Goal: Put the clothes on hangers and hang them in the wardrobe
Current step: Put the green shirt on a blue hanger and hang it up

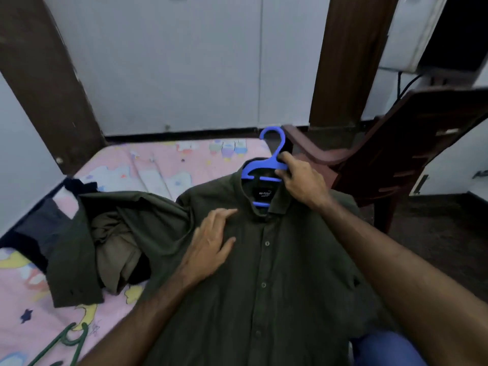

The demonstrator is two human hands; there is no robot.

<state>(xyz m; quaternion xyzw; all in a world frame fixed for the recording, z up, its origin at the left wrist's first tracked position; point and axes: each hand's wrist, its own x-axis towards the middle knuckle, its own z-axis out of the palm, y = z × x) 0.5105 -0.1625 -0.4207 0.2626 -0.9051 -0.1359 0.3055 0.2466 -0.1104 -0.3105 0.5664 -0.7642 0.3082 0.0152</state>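
A dark green button shirt (264, 273) lies front-up across the bed and my lap, with a blue plastic hanger (266, 165) inside its collar, hook pointing away. My right hand (298, 180) grips the hanger's neck and right shoulder at the collar. My left hand (211, 241) lies flat with straight fingers on the shirt's left chest. The shirt's left sleeve (76, 260) trails off to the left.
An olive garment (116, 247) and a dark navy garment (39, 228) lie heaped at left on the pink patterned bedsheet (163, 167). A green hanger (66, 342) rests at the bottom left. A brown plastic chair (396, 159) stands to the right. White wardrobe doors (184, 62) are behind.
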